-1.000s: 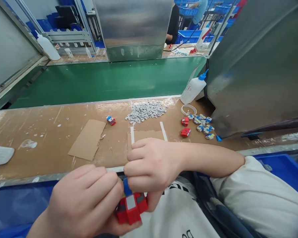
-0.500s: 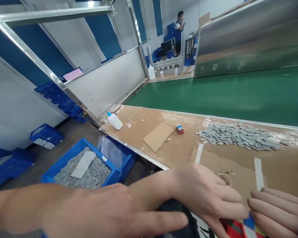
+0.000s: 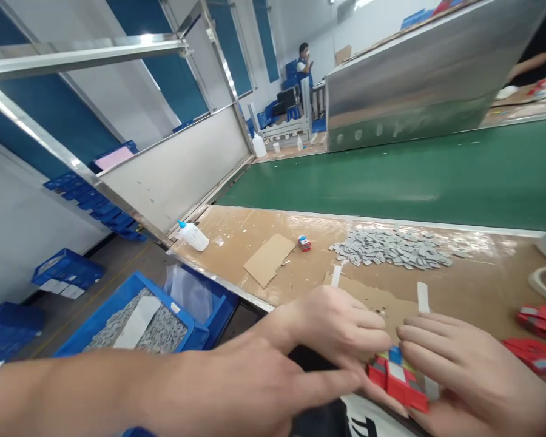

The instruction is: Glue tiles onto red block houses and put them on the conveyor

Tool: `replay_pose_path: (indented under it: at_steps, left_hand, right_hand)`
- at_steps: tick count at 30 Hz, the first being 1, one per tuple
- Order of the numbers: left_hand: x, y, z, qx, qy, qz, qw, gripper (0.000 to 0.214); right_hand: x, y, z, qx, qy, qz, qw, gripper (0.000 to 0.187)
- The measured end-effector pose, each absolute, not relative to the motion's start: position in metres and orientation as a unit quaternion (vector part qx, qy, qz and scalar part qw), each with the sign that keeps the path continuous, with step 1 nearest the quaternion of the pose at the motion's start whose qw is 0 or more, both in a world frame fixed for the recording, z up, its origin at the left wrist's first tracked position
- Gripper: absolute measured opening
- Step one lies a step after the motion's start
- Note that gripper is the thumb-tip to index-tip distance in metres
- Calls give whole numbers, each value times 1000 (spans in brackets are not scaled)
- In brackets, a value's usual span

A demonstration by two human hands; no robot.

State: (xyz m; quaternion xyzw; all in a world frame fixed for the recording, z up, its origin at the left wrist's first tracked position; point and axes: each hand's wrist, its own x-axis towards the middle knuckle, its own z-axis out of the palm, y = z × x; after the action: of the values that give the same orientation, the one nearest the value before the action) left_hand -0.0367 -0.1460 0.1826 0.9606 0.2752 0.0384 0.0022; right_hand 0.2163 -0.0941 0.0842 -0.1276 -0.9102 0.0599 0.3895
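Low in the head view, my left hand [image 3: 346, 331] and my right hand [image 3: 475, 367] close from both sides on a red plastic block [image 3: 403, 385] with grey, white and blue parts. My left thumb lies along its lower edge, while my right fingers partly cover its far side. Another person's hand [image 3: 264, 388] reaches in from the left across my left forearm, index finger stretched toward the block. Beyond my hands lies a heap of small grey pieces [image 3: 391, 247]. Two more red blocks rest right of my right hand, the nearer block [image 3: 534, 355] and the farther block [image 3: 541, 320].
On the brown tabletop [image 3: 236, 221] are a white bottle [image 3: 194, 236], a cardboard piece [image 3: 269, 260] and a small red-and-blue block [image 3: 304, 243]. A green belt [image 3: 368, 188] runs behind. At left below stands a blue bin [image 3: 141, 282] of grey pieces. A person [image 3: 304, 67] stands far back.
The view has swung right, so the red blocks and a white ring at right now show. The held block is more visible between my hands. The other person's pointing finger stays near it.
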Motion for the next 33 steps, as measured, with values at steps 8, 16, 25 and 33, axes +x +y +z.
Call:
replay_pose_path:
  at_steps: [8, 16, 25, 33]
  left_hand:
    - [-7, -66, 121, 951, 167, 257, -30, 62]
    - [-14, -26, 118, 948, 159, 272, -44, 51]
    - [2, 27, 94, 943, 146, 297, -35, 49]
    - [9, 63, 48, 940, 129, 299, -100, 48]
  right_hand:
    - [220, -64, 98, -137, -942, 30, 306, 37]
    - [221, -19, 94, -164, -950, 15, 265, 37]
    - [233, 17, 67, -230, -940, -23, 253, 34]
    - [252, 36, 45, -252, -944, -92, 192, 35]
